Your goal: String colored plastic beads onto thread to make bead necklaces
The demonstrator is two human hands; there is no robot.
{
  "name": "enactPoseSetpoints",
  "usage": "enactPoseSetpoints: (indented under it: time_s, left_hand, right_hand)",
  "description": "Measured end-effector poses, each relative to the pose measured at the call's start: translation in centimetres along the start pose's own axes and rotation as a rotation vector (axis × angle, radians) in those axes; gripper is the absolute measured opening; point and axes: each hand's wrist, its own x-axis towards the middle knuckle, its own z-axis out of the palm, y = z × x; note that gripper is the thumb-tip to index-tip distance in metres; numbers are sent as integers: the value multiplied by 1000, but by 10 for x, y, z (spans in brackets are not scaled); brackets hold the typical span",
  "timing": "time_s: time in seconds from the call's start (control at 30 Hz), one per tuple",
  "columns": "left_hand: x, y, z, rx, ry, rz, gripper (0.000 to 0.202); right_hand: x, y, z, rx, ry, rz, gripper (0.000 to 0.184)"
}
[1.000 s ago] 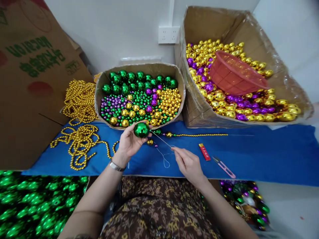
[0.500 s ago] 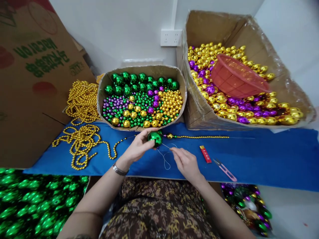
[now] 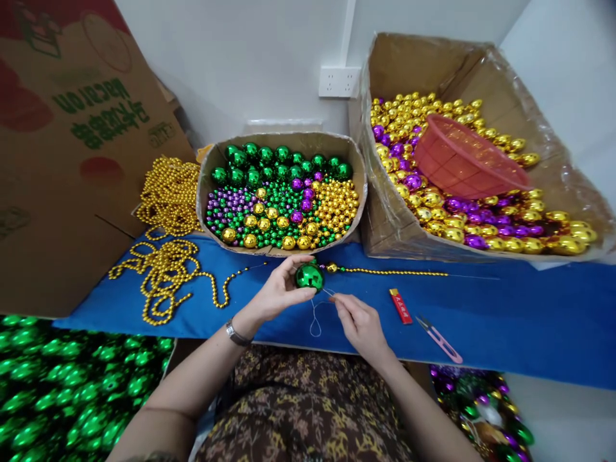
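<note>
Between the thumb and fingers of my left hand (image 3: 282,289) is a large shiny green bead (image 3: 309,276), held just above the blue cloth. My right hand (image 3: 360,321) pinches a thin pale thread (image 3: 328,292) close to the bead's right side; whether a needle is in the pinch is too small to tell. A loop of thread (image 3: 315,324) hangs below the bead. Beyond the hands, a strand of small gold beads (image 3: 394,272) lies stretched to the right, with a few larger gold, green and purple beads at its left end.
A carton of sorted green, purple and gold beads (image 3: 363,192) stands behind my hands. At right are a big box (image 3: 385,237) with a red basket (image 3: 471,167), a red packet (image 3: 400,306) and pink thread snips (image 3: 445,345). Gold bead strands (image 3: 166,269) lie left.
The camera view has shifted slightly. My right hand has come closer to the green bead, and the thread between them is shorter. My left hand still grips the bead.
</note>
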Motion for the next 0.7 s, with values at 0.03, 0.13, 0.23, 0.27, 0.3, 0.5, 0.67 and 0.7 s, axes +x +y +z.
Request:
enactPoseSetpoints:
  time_s: [0.03, 0.13, 0.23, 0.27, 0.3, 0.5, 0.67, 0.7]
  left_hand:
    - [0, 0, 0, 5, -21, 0, 60]
    - [2, 2, -6, 49, -62, 40, 59]
    - [14, 12, -20, 252, 124, 141, 43]
    - [20, 17, -26, 373, 213, 183, 37]
    - [26, 22, -30, 510, 283, 223, 32]
    - [67, 39, -32, 1141, 62, 384, 17]
    - [93, 31, -23, 1568, -185, 338, 24]
    - [96, 31, -24, 1650, -177, 308, 25]
  right_hand:
    - [0, -1, 0, 4, 2, -4, 20]
    - [1, -2, -2, 19, 22, 12, 20]
    - [1, -1, -6, 2, 45, 39, 20]
    - [1, 0, -8, -6, 53, 42, 20]
    - [1, 1, -9, -11, 61, 43, 21]
    - [4, 2, -9, -16, 99, 59, 21]
    - [4, 0, -10, -10, 101, 63, 21]
    - [4, 0, -11, -12, 101, 66, 22]
